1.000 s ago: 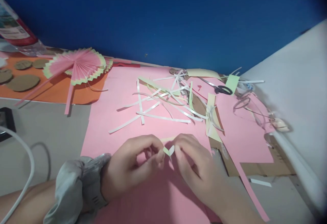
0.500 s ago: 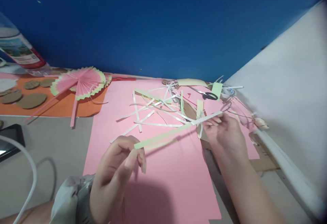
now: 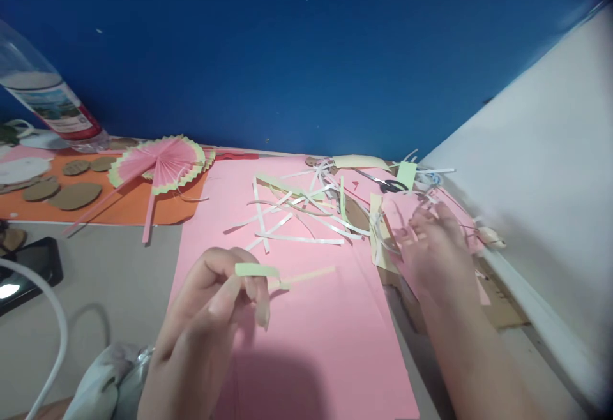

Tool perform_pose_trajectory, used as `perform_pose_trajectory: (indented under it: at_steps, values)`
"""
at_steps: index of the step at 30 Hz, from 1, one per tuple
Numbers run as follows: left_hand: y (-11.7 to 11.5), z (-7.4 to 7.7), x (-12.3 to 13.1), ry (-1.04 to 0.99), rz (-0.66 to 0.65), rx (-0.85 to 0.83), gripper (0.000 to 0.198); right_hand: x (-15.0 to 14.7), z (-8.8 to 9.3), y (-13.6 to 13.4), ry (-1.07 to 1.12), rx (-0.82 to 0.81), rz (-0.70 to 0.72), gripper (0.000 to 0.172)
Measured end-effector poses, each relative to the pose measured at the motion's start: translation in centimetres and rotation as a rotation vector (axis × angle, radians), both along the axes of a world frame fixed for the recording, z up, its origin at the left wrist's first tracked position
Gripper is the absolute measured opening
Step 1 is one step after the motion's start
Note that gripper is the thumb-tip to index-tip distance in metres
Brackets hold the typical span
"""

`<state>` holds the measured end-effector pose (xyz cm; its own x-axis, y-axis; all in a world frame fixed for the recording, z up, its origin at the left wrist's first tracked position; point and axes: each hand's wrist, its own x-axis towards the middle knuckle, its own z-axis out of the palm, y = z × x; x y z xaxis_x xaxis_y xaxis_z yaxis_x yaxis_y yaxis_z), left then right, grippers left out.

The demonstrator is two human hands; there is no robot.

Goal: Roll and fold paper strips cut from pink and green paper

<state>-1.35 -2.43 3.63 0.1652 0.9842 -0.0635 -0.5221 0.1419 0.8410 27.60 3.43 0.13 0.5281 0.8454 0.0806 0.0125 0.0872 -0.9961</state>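
Between the thumb and fingers of my left hand (image 3: 211, 318) is a short light green paper strip (image 3: 257, 270), held above the pink paper sheet (image 3: 306, 337). A pale yellow strip (image 3: 313, 274) lies on the sheet just beyond these fingers. My right hand (image 3: 433, 247) is over the scraps at the right, its fingers bent and smeared by motion; whether anything is in them does not show. Tangled white strips (image 3: 301, 239) and a long green strip (image 3: 287, 185) lie on the sheet ahead of my hands. Black-handled scissors (image 3: 393, 186) rest beyond my right hand.
A pink pleated paper fan (image 3: 163, 158) and cardboard discs (image 3: 75, 196) lie on orange paper (image 3: 129, 212) at the left. Behind them stands a plastic bottle (image 3: 62, 110). A phone (image 3: 36, 273) and white cable (image 3: 61, 327) are nearer. A blue wall (image 3: 287, 56) closes the back.
The long green and white strip stretched between both hands is no longer there; a short green piece stays in my left hand. My right hand has moved right, over the scraps.
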Motion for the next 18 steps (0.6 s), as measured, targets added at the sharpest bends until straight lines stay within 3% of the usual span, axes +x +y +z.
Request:
perform_pose_trajectory:
  at_steps: [2,4,6,9,11,14,18]
  values:
    - [0.0,-0.4,0.2,0.019,-0.036,-0.004,0.018,-1.9,0.6,-0.9,-0.273,0.005,-0.141,0.061]
    - [-0.3,-0.5,0.5,0.077,-0.087,-0.002,0.020,-4.0,1.3,-1.9,-0.598,0.164,-0.082,0.072]
    - [-0.5,-0.6,0.8,0.164,-0.135,-0.009,0.020,-5.9,1.9,-3.0,-0.827,0.301,0.201,0.060]
    - [-0.8,-0.7,1.2,0.260,-0.218,0.037,0.019,-7.6,2.2,-4.3,-0.915,0.329,0.672,0.055]
    - [-0.8,-1.0,1.3,0.296,-0.265,0.102,0.019,-8.2,2.0,-4.7,-0.872,0.331,0.831,0.048]
    - [-0.5,-1.9,1.3,0.349,-0.298,0.164,0.018,-8.5,1.6,-4.7,-0.833,0.307,0.845,0.041]
    - [0.1,-2.9,1.3,0.411,-0.300,0.192,0.016,-8.3,1.4,-4.5,-0.963,0.308,0.758,0.036]
